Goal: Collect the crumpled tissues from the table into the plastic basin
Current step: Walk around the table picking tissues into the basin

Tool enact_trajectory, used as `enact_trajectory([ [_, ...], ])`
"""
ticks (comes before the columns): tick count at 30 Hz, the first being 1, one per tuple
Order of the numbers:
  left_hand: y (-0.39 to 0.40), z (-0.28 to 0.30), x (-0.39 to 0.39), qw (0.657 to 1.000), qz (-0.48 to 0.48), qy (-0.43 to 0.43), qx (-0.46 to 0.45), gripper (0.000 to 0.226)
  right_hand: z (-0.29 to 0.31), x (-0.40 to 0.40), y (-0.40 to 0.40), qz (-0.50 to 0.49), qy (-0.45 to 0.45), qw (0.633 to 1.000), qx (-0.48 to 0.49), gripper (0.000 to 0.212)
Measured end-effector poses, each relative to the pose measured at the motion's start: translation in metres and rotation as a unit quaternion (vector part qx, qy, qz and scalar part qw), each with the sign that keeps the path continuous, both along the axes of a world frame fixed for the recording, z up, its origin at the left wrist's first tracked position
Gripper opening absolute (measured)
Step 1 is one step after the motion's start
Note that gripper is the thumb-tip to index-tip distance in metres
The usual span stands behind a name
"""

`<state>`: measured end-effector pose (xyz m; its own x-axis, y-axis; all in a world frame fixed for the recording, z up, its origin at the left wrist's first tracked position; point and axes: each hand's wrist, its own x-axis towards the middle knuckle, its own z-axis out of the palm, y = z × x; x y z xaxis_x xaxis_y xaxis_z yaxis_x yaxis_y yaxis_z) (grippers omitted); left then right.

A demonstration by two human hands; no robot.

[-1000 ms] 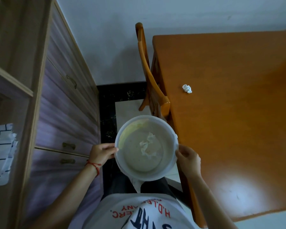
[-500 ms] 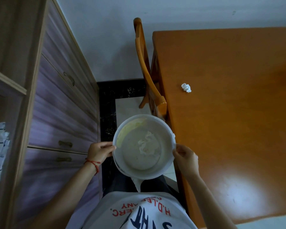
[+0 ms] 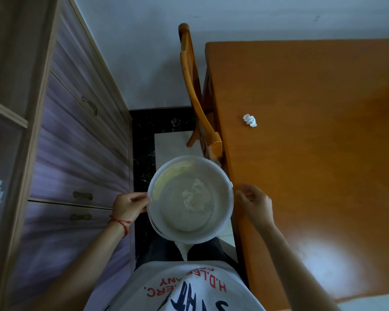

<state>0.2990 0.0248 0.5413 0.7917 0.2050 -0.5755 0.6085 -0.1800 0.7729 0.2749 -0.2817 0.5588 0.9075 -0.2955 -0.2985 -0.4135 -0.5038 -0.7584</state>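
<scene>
- While pinched at the rim by left hand (image 3: 128, 206): basin (image 3: 222, 223), tissues (image 3: 194, 197) inside.
- Right hand (image 3: 255, 204): grip loosely open, empty, just beside basin.
- On bench (image 3: 312, 164): one crumpled tissue (image 3: 249, 120).

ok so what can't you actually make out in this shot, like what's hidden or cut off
- Table: in the head view its far and right parts run past the frame edge, so any tissues there go unseen.
- White paper in the basin: how many tissues make up the clump cannot be told.
- Floor under the table and the chair seat: hidden by the tabletop.
- Right hand: whether it touches the rim is unclear.
- Left hand: fingers grip the rim; fingertips hidden behind it.
</scene>
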Motion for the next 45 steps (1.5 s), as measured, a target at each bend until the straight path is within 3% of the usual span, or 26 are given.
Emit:
enact_trajectory([
  [8,-0.004,0.004,0.001,1.0,-0.008,-0.01,0.01,0.02,0.006,0.093,-0.025,-0.083,-0.097,0.992,-0.01,0.034],
  [14,-0.008,0.013,0.002,0.999,-0.015,-0.016,0.031,0.02,0.0,0.157,-0.036,-0.076,-0.137,0.986,-0.064,0.041],
  [24,-0.009,0.014,0.001,0.999,-0.015,-0.01,0.049,0.02,-0.026,0.209,-0.05,0.004,-0.066,0.988,-0.137,0.041],
  [29,-0.01,0.014,-0.001,0.998,-0.02,-0.007,0.065,0.02,-0.036,0.198,-0.054,0.034,-0.078,0.981,-0.174,0.027],
  [31,-0.008,0.012,-0.001,0.998,-0.014,-0.002,0.062,0.03,-0.036,0.188,-0.053,0.029,-0.086,0.983,-0.16,0.025],
  [34,-0.007,0.008,-0.001,0.998,-0.01,0.001,0.056,0.019,-0.031,0.167,-0.047,-0.003,-0.105,0.986,-0.127,0.023],
  [40,-0.01,0.01,-0.004,0.999,-0.015,-0.009,0.035,0.021,-0.004,0.105,-0.007,-0.055,-0.178,0.98,-0.063,0.015],
  [45,-0.011,0.012,-0.005,1.0,-0.002,-0.012,0.017,0.024,0.003,0.046,0.041,0.033,-0.19,0.981,-0.009,0.008],
])
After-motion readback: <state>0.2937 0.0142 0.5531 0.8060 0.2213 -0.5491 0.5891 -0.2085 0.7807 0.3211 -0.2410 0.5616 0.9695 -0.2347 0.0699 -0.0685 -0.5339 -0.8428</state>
